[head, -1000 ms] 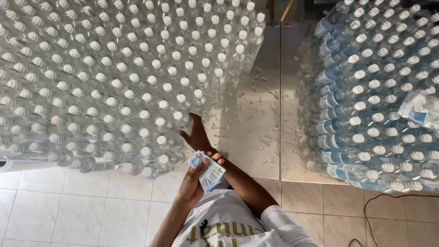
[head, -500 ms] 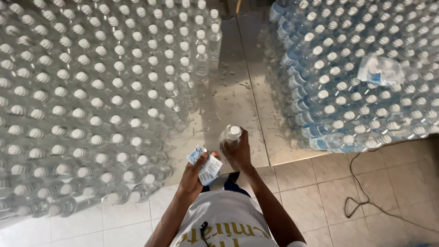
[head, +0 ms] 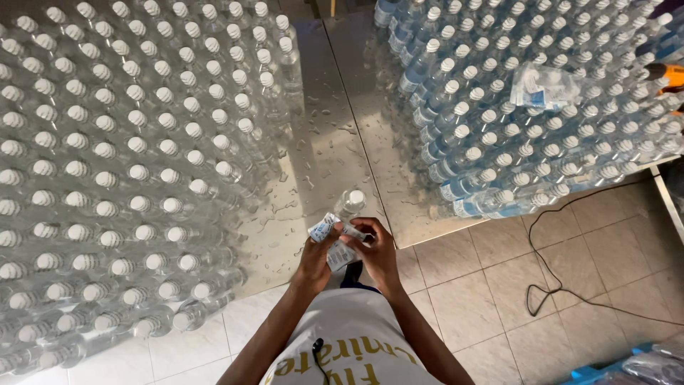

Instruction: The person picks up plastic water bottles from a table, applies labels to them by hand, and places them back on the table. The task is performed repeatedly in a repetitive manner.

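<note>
Bottle (head: 352,204) now drawn in from the wet steel table (head: 335,142) to my chest, white cap up, clear body; my right hand (head: 376,251) clamped on it; my left hand (head: 315,258) pinching blue-and-white labels (head: 326,235) against it; unlabelled bottles (head: 128,157) left; labelled bottles (head: 527,121) right

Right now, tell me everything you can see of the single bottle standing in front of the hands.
The single bottle is clear plastic with a white screw cap, seen almost from straight above, so mostly cap and shoulder show. It stands upright on the wet, shiny metal table, apart from both big blocks of bottles. No label shows on it. The right hand and left hand are just below it, working a stack of small white-and-blue labels; whether either hand touches the bottle cannot be told.
</note>
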